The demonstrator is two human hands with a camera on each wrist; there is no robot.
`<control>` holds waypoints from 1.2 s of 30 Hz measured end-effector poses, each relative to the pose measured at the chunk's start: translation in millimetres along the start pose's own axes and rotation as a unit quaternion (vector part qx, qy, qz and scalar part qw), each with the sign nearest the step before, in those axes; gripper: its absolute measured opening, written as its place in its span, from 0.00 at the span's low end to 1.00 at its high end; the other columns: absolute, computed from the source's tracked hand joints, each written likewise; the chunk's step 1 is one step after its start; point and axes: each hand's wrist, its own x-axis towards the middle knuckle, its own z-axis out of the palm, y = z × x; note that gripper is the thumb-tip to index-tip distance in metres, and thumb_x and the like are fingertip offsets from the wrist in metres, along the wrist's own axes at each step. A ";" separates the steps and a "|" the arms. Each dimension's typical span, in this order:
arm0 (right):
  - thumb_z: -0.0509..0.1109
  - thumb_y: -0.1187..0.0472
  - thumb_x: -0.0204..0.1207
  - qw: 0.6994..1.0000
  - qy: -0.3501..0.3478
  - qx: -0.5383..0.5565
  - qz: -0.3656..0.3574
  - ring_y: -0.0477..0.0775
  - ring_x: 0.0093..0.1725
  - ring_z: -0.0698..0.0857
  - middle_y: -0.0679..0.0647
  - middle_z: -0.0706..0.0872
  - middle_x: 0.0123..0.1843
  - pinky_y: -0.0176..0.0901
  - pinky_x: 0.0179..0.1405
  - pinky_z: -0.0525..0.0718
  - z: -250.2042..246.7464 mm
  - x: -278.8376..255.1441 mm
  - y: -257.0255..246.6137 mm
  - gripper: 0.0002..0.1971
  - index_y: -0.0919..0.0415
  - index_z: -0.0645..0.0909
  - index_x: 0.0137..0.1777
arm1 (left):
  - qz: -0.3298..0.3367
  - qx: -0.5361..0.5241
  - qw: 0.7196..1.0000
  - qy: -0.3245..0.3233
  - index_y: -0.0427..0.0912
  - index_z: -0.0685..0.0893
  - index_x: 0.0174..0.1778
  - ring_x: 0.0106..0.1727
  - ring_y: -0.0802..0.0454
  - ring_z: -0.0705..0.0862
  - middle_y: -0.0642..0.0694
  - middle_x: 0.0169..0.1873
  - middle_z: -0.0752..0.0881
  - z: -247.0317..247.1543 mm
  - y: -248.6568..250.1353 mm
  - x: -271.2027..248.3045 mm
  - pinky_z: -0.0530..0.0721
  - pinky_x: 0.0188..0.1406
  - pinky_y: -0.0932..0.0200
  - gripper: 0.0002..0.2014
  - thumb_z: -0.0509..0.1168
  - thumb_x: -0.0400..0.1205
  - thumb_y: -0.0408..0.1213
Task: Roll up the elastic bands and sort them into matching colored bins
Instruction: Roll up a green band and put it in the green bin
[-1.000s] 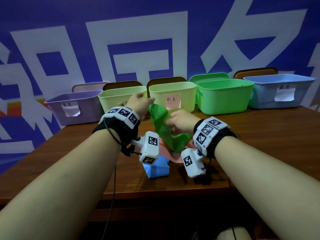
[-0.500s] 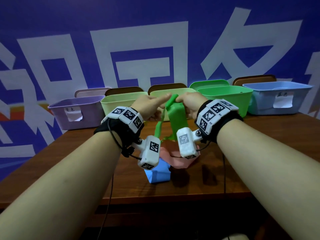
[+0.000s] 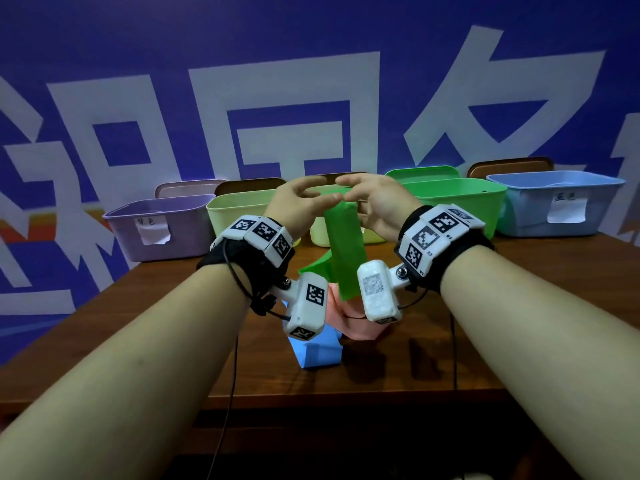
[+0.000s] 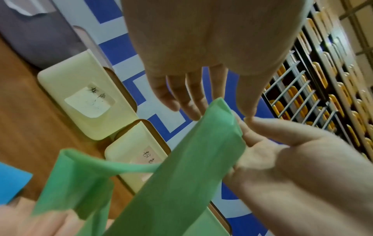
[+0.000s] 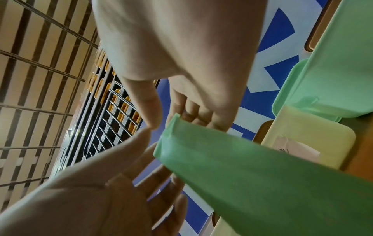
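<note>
Lifted higher than half a second ago: flat green elastic band (image 3: 344, 247), top edge now level with the bin rims, tail trailing to the wooden table (image 3: 540, 271). Pinched at that top edge by left hand (image 3: 298, 206) and right hand (image 3: 375, 202), thumbs and fingertips nearly meeting, other fingers loosely spread. Straightened for rolling, apparently. Not yet rolled; bright green plastic bin (image 3: 460, 202) waiting just right.

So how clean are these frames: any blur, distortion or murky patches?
Head view: fairly sharp, wide-angle bending at the edges, dim under the table. Left wrist view: the green band is motion-blurred low down. Right wrist view: soft close up, no glare.
</note>
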 end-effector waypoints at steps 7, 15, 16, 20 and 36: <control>0.62 0.81 0.74 0.997 0.032 -0.035 -0.060 0.62 0.53 0.87 0.66 0.84 0.56 0.48 0.49 0.88 4.8 -1.9 -17.7 0.17 0.63 0.81 0.57 | 0.089 0.044 0.994 0.050 0.37 0.88 0.55 0.34 0.61 0.84 0.45 0.40 0.87 -4.7 14.8 -1.9 0.77 0.29 0.75 0.09 0.69 0.81 0.32; 0.72 0.63 0.77 0.960 0.099 -0.214 -0.151 0.47 0.43 0.85 0.50 0.86 0.42 0.33 0.37 0.79 4.9 -10.8 -41.9 0.02 0.57 0.84 0.48 | 0.089 0.026 0.995 0.048 0.43 0.85 0.46 0.42 0.52 0.85 0.48 0.39 0.86 -10.6 47.6 -0.9 0.84 0.44 0.60 0.03 0.66 0.83 0.35; 0.71 0.63 0.78 0.965 0.085 -0.201 -0.147 0.47 0.37 0.84 0.51 0.85 0.40 0.31 0.30 0.78 5.6 -13.1 -48.3 0.01 0.59 0.84 0.47 | 0.084 0.003 0.995 0.049 0.42 0.85 0.45 0.40 0.51 0.84 0.47 0.38 0.86 -11.6 54.1 -1.0 0.85 0.42 0.60 0.04 0.65 0.84 0.34; 0.72 0.61 0.77 0.969 0.070 -0.194 -0.138 0.47 0.23 0.76 0.53 0.84 0.37 0.32 0.19 0.73 6.7 -18.9 -69.4 0.01 0.57 0.84 0.44 | 0.068 -0.038 0.996 0.050 0.43 0.84 0.40 0.37 0.46 0.85 0.43 0.36 0.85 -16.2 73.5 -4.4 0.86 0.44 0.49 0.06 0.66 0.83 0.35; 0.72 0.61 0.77 0.971 0.074 -0.177 -0.144 0.45 0.18 0.74 0.54 0.83 0.31 0.35 0.18 0.72 -2.6 -28.5 -77.9 0.05 0.63 0.86 0.49 | 0.015 -0.102 0.995 -0.015 0.37 0.84 0.45 0.24 0.56 0.79 0.46 0.28 0.85 -11.6 89.6 -21.2 0.80 0.24 0.66 0.06 0.66 0.83 0.35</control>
